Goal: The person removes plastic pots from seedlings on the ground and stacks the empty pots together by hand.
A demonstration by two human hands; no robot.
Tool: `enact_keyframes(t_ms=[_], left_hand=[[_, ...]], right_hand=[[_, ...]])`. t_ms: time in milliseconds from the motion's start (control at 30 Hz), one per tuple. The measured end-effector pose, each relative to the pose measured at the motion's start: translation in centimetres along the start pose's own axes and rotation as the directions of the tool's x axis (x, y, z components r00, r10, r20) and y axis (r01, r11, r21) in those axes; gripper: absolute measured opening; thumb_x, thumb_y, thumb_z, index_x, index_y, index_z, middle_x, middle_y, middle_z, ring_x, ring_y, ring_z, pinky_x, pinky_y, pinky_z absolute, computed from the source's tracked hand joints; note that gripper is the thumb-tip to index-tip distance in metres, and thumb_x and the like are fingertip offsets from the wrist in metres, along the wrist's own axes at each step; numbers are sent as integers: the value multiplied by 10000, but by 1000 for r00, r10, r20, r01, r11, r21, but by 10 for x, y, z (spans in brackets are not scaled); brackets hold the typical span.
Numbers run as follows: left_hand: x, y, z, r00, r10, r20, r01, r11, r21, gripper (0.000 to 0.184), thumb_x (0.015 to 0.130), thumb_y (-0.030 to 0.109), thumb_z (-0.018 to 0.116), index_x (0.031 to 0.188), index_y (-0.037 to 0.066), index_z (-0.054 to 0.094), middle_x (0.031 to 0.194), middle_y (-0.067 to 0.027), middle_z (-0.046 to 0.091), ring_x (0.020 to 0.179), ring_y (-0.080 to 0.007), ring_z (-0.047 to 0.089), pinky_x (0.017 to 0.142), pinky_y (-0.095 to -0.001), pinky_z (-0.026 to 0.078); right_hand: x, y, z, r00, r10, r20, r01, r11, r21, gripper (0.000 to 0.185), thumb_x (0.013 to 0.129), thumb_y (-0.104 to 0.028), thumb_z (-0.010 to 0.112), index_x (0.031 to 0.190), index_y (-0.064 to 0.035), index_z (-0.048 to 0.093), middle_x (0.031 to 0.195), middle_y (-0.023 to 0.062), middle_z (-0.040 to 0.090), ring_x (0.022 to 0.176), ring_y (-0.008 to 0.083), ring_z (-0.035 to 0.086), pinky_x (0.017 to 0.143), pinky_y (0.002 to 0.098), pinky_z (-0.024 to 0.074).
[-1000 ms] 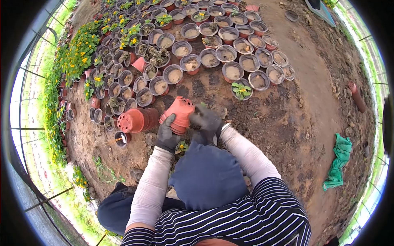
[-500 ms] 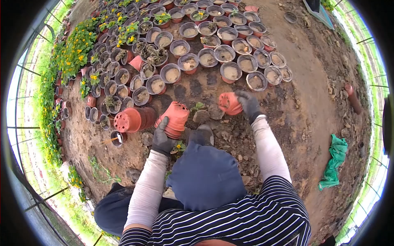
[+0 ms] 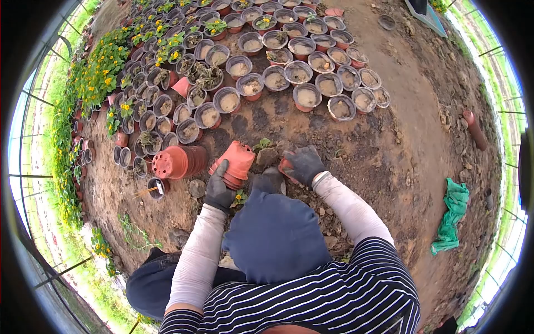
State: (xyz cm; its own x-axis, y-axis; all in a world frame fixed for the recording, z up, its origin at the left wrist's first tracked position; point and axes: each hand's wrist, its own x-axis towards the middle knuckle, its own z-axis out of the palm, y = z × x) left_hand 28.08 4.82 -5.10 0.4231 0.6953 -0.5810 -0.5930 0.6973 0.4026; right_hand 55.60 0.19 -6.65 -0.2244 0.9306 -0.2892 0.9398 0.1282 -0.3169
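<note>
My gloved left hand [image 3: 219, 188] grips a short stack of red plastic pots [image 3: 236, 161], tilted with the holed base upward. To the right, my gloved right hand [image 3: 305, 166] is closed on a red pot [image 3: 286, 168], mostly covered by the fingers. A clump of soil with a small green plant [image 3: 262, 145] lies between the hands, just beyond them. Left of the held stack, a longer stack of red pots [image 3: 179, 162] lies on its side on the soil.
Many soil-filled pots [image 3: 306, 97] stand in rows ahead. Yellow-flowered plants [image 3: 103, 68] grow at the left. A small dark pot [image 3: 158, 188] with sticks sits near the lying stack. Green cloth [image 3: 451, 214] and a red tube-like stack [image 3: 474, 130] lie at the right.
The right hand took a red pot away to the right, then brought it back toward the middle. The potted green plant near the front row is gone from there; a plant clump now lies between the hands.
</note>
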Motion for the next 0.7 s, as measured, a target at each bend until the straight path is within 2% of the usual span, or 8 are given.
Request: enact_keyframes(t_ms=[200,300,400,433,467,533,633,700], left_hand=[[-4,0,-7,1000,22,-2,-22,1000,-9,453,903,216,524,1287,9,401,1280,-128,491,1147,-253,508,982,-382,411],[-7,0,-9,1000,23,-11,-23,1000,-2,446,906,210,521,1288,13,402,1279,-130,493,1148,-254,508,980,-383,414],[-4,-1,-21,1000,4,-13,-4,999,-39,446,908,203,519,1292,11,399,1278,-132,494,1153,-253,504,985,-383,408],[-5,-2,-21,1000,-8,-12,7,998,-56,449,908,203,519,1294,9,398,1278,-131,495,1154,-253,503,986,-381,407],[-5,-3,-20,1000,-21,-10,20,997,-71,452,907,203,520,1295,7,397,1277,-131,495,1155,-252,502,988,-379,405],[-4,0,-15,999,-33,-1,33,997,-76,453,909,204,517,1295,2,396,1278,-130,495,1156,-250,501,990,-373,402],[-6,-3,-13,999,-34,-3,34,996,-79,445,915,204,508,1292,-6,400,1280,-130,494,1158,-244,500,993,-362,400],[-1,-3,-10,999,-37,19,39,995,-97,435,920,203,498,1287,-11,405,1281,-131,493,1160,-239,499,994,-356,398]], right_hand=[[17,-3,6,986,-68,151,54,994,92,418,592,-337,726,946,-145,614,988,121,596,947,307,564,824,429,423],[11,-9,22,997,-22,-79,30,995,95,372,615,-294,728,941,-147,623,921,89,593,963,306,536,848,423,416],[9,10,41,969,170,-179,-104,938,332,369,614,-345,715,901,-122,648,932,110,613,907,329,571,828,416,443],[11,17,38,964,256,-78,-211,906,368,324,636,-297,726,884,-100,658,946,118,607,887,320,577,812,388,463],[5,27,44,936,325,-136,-205,816,540,303,642,-267,725,884,-98,660,957,120,602,887,312,579,803,381,466],[-3,40,45,852,481,-206,-120,562,818,265,652,-207,724,884,-94,662,980,125,592,887,296,581,783,368,472],[-17,38,13,759,485,-435,181,484,856,244,647,-118,724,879,-86,656,965,117,594,900,290,580,777,361,466],[-20,55,18,831,375,-411,18,721,693,235,650,-101,728,871,-80,652,995,116,592,921,283,580,783,361,465]])
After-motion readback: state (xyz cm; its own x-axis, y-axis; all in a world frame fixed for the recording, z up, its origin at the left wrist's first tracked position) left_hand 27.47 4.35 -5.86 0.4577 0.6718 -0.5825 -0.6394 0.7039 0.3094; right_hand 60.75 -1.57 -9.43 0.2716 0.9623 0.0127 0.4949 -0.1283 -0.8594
